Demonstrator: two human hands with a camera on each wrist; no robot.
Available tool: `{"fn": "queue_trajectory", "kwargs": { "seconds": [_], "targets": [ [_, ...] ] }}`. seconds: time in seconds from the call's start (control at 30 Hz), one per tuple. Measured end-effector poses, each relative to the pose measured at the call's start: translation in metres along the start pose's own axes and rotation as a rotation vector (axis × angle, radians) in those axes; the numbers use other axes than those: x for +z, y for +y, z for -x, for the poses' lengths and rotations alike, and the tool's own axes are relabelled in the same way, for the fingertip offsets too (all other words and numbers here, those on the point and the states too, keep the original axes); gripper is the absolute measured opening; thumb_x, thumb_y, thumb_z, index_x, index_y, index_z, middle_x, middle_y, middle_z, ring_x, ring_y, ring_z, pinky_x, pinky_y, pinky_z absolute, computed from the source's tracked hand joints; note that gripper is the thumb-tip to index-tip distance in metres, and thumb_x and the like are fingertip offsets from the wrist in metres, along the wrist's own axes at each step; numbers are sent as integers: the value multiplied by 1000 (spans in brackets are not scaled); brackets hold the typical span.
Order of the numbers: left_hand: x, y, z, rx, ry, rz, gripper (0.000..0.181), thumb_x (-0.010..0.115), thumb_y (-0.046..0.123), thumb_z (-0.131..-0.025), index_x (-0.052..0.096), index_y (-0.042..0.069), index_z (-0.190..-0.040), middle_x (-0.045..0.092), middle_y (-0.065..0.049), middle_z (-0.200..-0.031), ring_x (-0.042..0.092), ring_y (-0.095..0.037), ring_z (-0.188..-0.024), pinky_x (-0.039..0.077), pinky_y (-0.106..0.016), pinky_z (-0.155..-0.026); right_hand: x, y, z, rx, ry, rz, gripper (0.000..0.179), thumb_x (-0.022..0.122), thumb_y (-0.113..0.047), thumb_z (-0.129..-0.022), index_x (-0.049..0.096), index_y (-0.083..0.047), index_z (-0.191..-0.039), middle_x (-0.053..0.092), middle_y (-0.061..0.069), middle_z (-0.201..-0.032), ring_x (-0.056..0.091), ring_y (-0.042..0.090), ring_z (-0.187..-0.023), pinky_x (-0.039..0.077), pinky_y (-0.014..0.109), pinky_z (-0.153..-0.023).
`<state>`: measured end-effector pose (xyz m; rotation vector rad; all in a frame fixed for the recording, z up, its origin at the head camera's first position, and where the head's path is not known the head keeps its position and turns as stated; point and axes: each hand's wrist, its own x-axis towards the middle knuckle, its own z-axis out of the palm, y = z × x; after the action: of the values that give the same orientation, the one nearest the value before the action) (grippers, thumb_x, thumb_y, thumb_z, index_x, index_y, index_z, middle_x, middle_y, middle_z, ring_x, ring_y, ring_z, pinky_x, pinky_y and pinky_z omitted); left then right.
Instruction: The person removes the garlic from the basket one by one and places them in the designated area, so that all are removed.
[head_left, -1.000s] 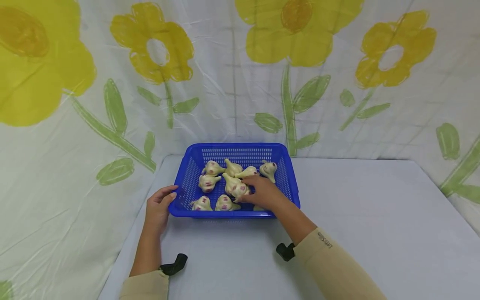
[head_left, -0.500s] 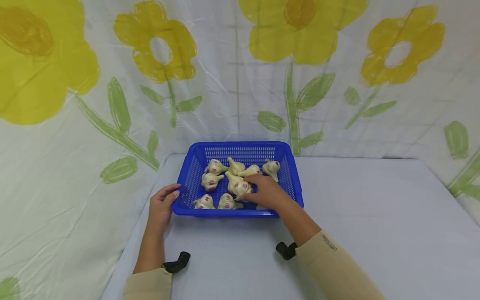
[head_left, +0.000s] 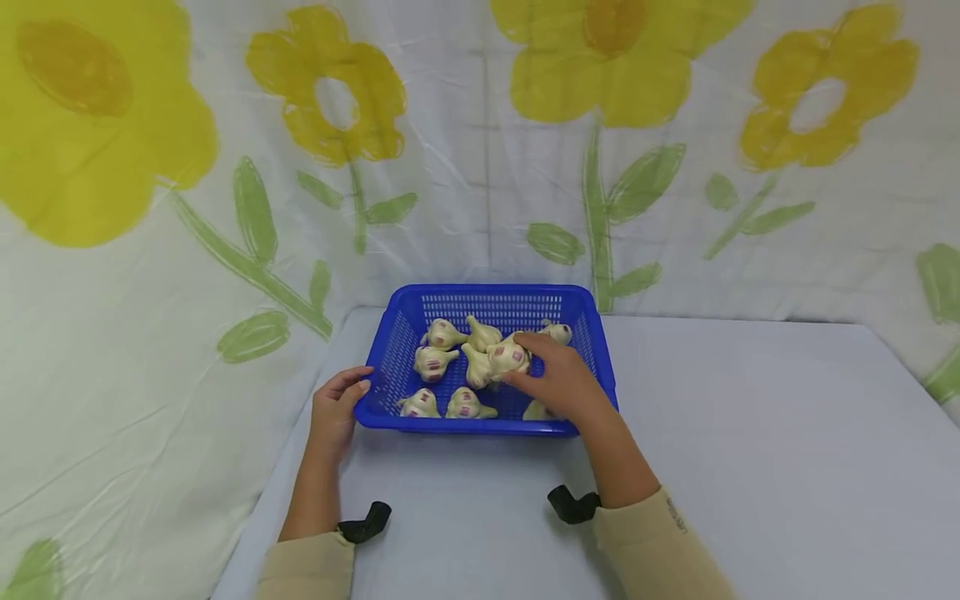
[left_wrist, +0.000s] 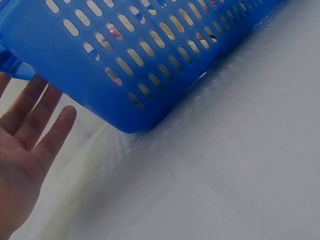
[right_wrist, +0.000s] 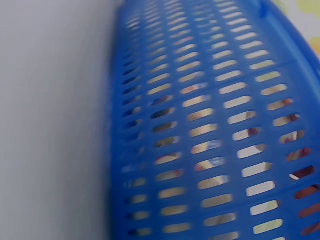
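A blue plastic basket (head_left: 483,427) with slotted walls holds several garlic bulbs, pale with purple patches. My right hand (head_left: 566,379) reaches over its front right side and grips a garlic bulb (head_left: 508,357) between thumb and fingers, just above the others. My left hand (head_left: 333,412) holds the basket's left rim near the front corner. In the left wrist view, the fingers (left_wrist: 35,112) of that hand reach up under the rim, fairly straight. The right wrist view shows the slotted basket wall (right_wrist: 210,130), with the garlic visible only in bits through the slots.
The basket stands at the back of a white-covered table (head_left: 750,450). Behind and to the left hangs a white curtain (head_left: 450,208) printed with yellow flowers. A black wrist mount (head_left: 365,522) sticks out from the left sleeve, another black mount (head_left: 573,504) from the right.
My right hand has raised the garlic bulb slightly and moved it a little toward the back, uncovering another bulb near the front right corner. The left hand stays at the rim.
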<state>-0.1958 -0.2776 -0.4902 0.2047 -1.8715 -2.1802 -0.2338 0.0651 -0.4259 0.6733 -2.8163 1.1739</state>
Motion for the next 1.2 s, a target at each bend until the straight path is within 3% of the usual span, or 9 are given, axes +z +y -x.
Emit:
{"fn": "queue_trajectory", "kwargs": {
  "seconds": [0.17,0.5,0.63,0.93,1.1,1.2],
  "targets": [
    [1,-1,0,3,6,-9,24,59,5,-96,74,24,-95,70,7,-99,66,-7,-79,57,-19,-64,-4,3,4,-24,89,-13,67,73,-42,-87,53,-12,-143,53,7,-146,40,30,-142,35,54,-113],
    [6,-1,-3,15,-8,-1,25,57,4,-96,75,22,-97,70,5,-98,66,-7,-74,57,-19,-60,-13,1,8,-40,102,10,67,73,-41,-87,51,-11,-144,51,8,-147,38,30,-143,34,55,-114],
    [4,-1,-2,10,-16,29,29,56,2,-97,75,24,-96,70,5,-97,66,-7,-72,56,-19,-59,-20,4,10,-50,151,8,67,73,-41,-87,52,-11,-143,51,10,-148,40,32,-141,36,55,-112],
    [1,-1,0,-5,-6,41,27,57,4,-97,76,24,-97,71,6,-98,67,-8,-75,57,-20,-60,-51,28,18,-18,411,-74,62,76,-36,-87,55,-14,-141,54,12,-144,46,32,-137,39,56,-110],
    [3,-1,0,11,14,32,26,57,3,-96,76,21,-96,72,6,-97,67,-8,-75,57,-20,-60,-66,51,21,-24,605,-208,52,77,-22,-87,60,-11,-135,60,9,-136,53,23,-131,40,43,-112],
    [3,-2,0,9,21,29,27,57,3,-96,76,22,-96,72,6,-98,67,-8,-78,57,-20,-62,-73,65,22,28,691,-267,49,77,-19,-87,62,-11,-133,62,8,-134,54,20,-129,39,36,-113]
  ]
}}
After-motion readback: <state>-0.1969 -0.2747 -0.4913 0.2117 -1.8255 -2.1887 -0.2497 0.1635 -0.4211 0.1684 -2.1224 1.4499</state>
